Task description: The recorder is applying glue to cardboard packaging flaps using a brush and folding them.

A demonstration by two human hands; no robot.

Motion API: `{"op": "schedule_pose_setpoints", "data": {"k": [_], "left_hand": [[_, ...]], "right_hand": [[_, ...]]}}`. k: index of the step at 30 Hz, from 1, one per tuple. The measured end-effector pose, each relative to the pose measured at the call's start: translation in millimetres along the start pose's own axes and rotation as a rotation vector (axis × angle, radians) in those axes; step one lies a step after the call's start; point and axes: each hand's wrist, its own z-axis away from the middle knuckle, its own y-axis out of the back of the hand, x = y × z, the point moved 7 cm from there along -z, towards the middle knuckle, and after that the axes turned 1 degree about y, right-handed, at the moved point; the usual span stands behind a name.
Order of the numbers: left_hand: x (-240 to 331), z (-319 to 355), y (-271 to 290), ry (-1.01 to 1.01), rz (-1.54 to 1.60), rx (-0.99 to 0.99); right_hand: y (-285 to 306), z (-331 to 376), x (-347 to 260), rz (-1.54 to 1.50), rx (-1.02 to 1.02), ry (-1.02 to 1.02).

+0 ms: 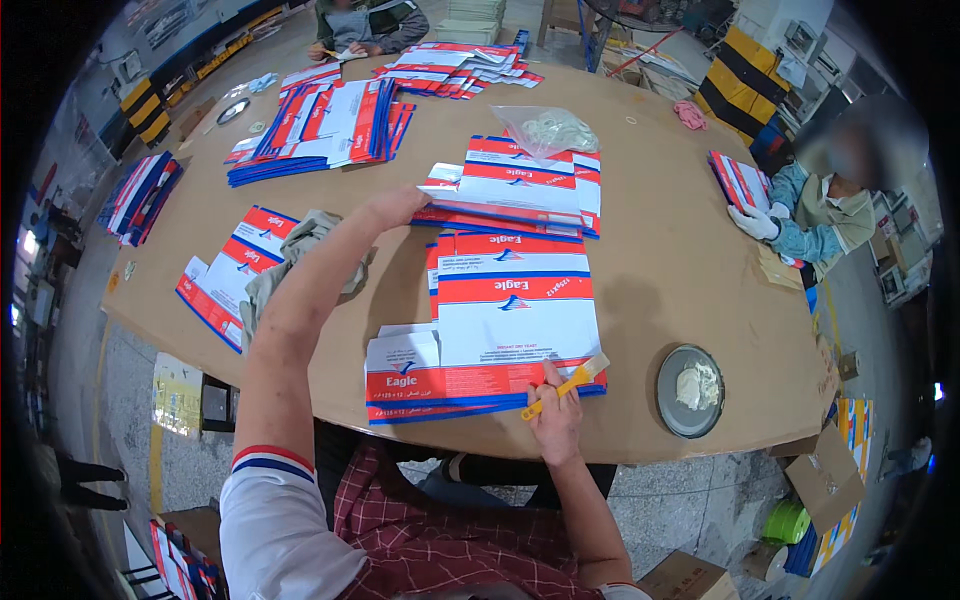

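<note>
My right hand is closed round the yellow handle of a flat brush, its pale bristles pointing up and right. That hand rests over the near edge of a stack of flat red, white and blue cartons. With the arm stretched forward, my left hand grips the left end of a flat carton at the near edge of a second stack. The fingertips there are partly hidden. To the right of my brush hand, a round grey dish holds white paste.
A grey cloth lies over cartons at left. More carton piles stand farther back. A clear plastic bag sits on the far stack. Co-workers sit at the far side and at the right, where gloved hands hold cartons.
</note>
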Motion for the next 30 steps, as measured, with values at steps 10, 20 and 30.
{"op": "schedule_pose_setpoints", "data": {"k": [10, 20, 30], "left_hand": [[148, 216, 86, -0.03, -0.168, 0.619], [187, 283, 5, 0.146, 0.506, 0.439], [148, 222, -64, 0.608, 0.462, 0.546]], "right_hand": [[64, 8, -51, -0.048, 0.226, 0.144], [-8, 8, -47, 0.021, -0.109, 0.143], [-43, 2, -35, 0.109, -0.166, 0.234]]}}
